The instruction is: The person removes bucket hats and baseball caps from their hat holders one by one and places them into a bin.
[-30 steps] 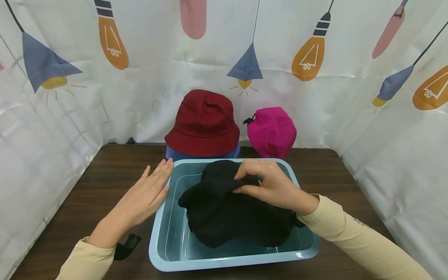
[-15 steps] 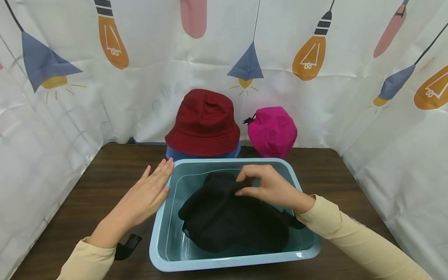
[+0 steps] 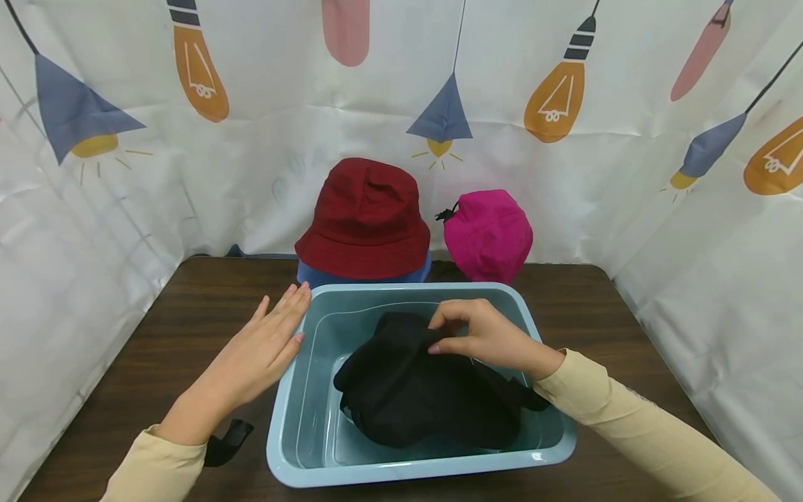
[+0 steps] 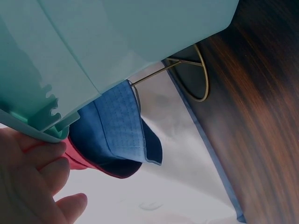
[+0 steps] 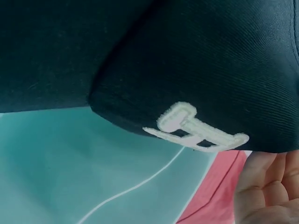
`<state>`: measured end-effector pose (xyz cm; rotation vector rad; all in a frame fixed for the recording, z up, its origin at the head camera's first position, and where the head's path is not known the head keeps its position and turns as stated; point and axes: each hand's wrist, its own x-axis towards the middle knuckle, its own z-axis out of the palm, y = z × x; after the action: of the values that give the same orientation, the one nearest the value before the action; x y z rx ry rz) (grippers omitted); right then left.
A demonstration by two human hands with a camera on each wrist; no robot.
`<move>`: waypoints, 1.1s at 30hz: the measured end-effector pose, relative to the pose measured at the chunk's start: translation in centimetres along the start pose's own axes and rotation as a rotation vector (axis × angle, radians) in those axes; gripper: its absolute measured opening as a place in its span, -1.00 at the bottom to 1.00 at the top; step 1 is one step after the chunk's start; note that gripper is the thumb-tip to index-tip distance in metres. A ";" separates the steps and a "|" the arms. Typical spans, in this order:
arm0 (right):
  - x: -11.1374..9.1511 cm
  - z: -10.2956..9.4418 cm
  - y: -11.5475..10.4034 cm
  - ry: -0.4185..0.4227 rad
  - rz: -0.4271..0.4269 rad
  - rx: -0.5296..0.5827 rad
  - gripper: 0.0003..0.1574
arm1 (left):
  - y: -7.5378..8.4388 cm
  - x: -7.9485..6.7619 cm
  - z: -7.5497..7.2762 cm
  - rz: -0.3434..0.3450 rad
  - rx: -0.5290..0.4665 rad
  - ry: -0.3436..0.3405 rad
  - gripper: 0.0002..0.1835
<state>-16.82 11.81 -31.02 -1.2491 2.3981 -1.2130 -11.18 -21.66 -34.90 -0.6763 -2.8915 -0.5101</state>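
Observation:
My right hand pinches the black hat between thumb and fingers, near its top. The hat sits low inside the light-blue plastic basin, its fabric bunched and its full shape unclear. A raised white letter patch shows on the black cloth in the right wrist view. Against the basin's upper left rim rests my left hand, fingers straight. In the left wrist view the fingertips of the left hand touch the rim's underside corner.
Behind the basin, a dark red bucket hat sits over a blue hat. A magenta hat with a black cord stands to their right. A brass-coloured wire stand shows beside the basin. White patterned cloth encloses the dark wooden table.
The black hat has sunk lower in the basin and then shifted slightly right. My right hand moved slightly down and to the right with it. The left hand has stayed in place.

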 end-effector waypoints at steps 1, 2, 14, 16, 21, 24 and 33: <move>0.0 0.0 0.1 -0.001 0.002 0.003 -0.79 | 0.0 0.0 0.0 0.002 0.000 0.002 -0.32; 0.0 0.0 0.2 -0.003 0.004 0.004 -0.79 | 0.0 0.0 0.0 0.003 0.000 0.003 -0.32; 0.1 0.1 0.6 -0.031 0.012 -0.033 -0.77 | -0.1 0.0 0.0 0.008 -0.004 0.013 -0.32; 0.2 0.1 0.6 -0.032 0.013 -0.043 -0.77 | 0.0 0.0 0.0 0.008 -0.007 0.011 -0.32; 0.4 0.1 1.0 -0.036 0.007 -0.059 -0.78 | 0.0 0.1 0.0 0.007 -0.010 0.007 -0.31; 0.6 0.2 1.1 -0.049 -0.015 -0.090 -0.78 | 0.0 0.2 0.0 0.007 -0.007 0.008 -0.31; 1.6 0.9 1.1 -0.137 -0.045 -0.163 -0.78 | -0.1 0.1 0.0 0.012 -0.008 0.012 -0.32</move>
<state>-18.06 10.40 -32.14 -1.3912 2.4199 -0.9255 -11.36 -21.68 -34.92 -0.6887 -2.8740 -0.5232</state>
